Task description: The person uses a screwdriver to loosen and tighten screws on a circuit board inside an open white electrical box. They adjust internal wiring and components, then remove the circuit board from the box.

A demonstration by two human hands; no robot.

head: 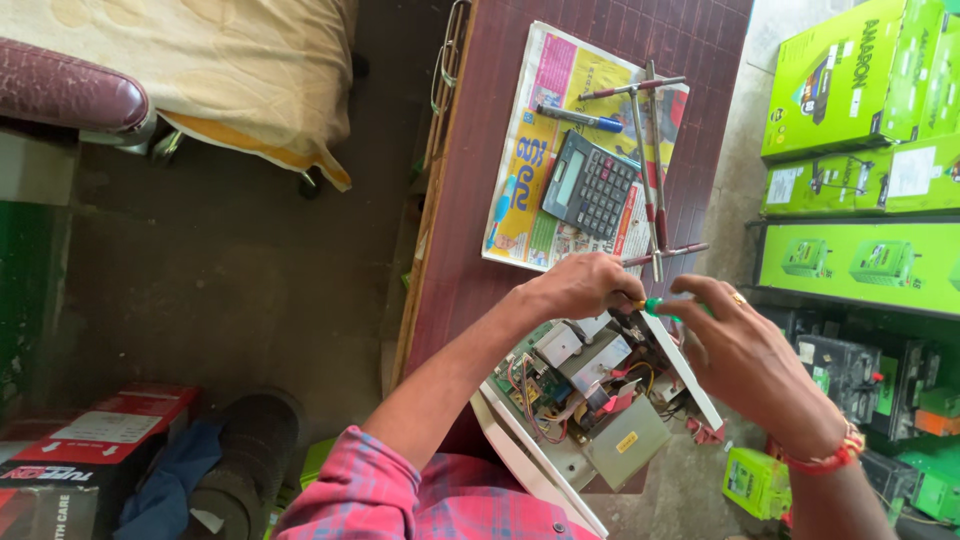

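Observation:
An opened electrical unit [590, 395] with a white casing, coloured wires, a transformer and a circuit board lies at the near edge of a dark red-brown table [470, 250]. My left hand [575, 285] rests on the unit's far edge, fingers curled around something small. My right hand [735, 345], with a ring and a red wrist thread, grips a green-handled screwdriver [652, 305] that points toward the left hand at the casing's upper corner.
A newspaper [545, 140] lies farther along the table with a grey calculator [590, 185], a blue pen [580, 118] and two long T-handled tools [650, 160] on it. Green boxes [860, 150] and batteries stand on the right. A cloth-covered chair [200, 70] stands at the left.

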